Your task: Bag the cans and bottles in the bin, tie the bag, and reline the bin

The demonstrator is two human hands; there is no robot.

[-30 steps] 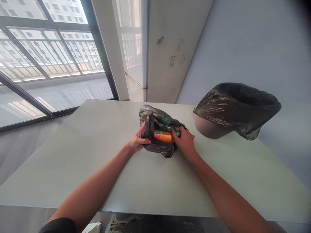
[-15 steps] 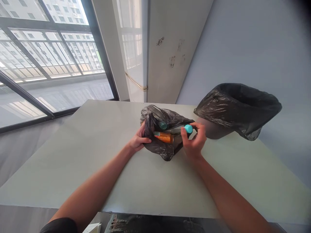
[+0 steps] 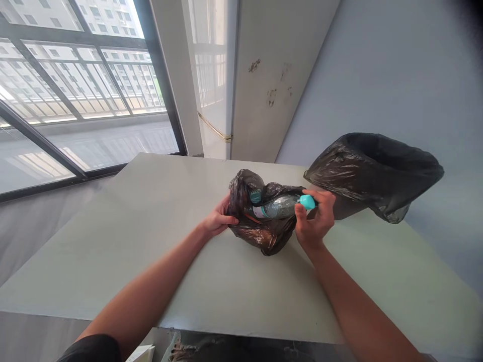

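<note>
My left hand (image 3: 218, 217) is closed on the left side of a crumpled black plastic bag (image 3: 278, 240), thumb over its edge. In the bag's mouth lies a clear plastic bottle (image 3: 281, 206) with a turquoise cap (image 3: 307, 202), its cap end pointing right. My right hand (image 3: 316, 216) grips the bottle at the cap, thumb in front and fingers behind, close against the bag's rim. A second turquoise piece (image 3: 255, 196) shows deeper in the bag; its kind is unclear. The orange can is mostly hidden under the black film.
A bin lined with a black bag (image 3: 339, 176) stands on the pale table (image 3: 181, 201) at the right, by the wall. Beyond the table are a tall white cabinet (image 3: 279, 60) and a glazed window. The table's front edge lies close to me.
The bottle has come into fuller view, lying across the bag's mouth where the orange can showed. My right hand and the cap have shifted slightly right. The bag now covers most of the can.
</note>
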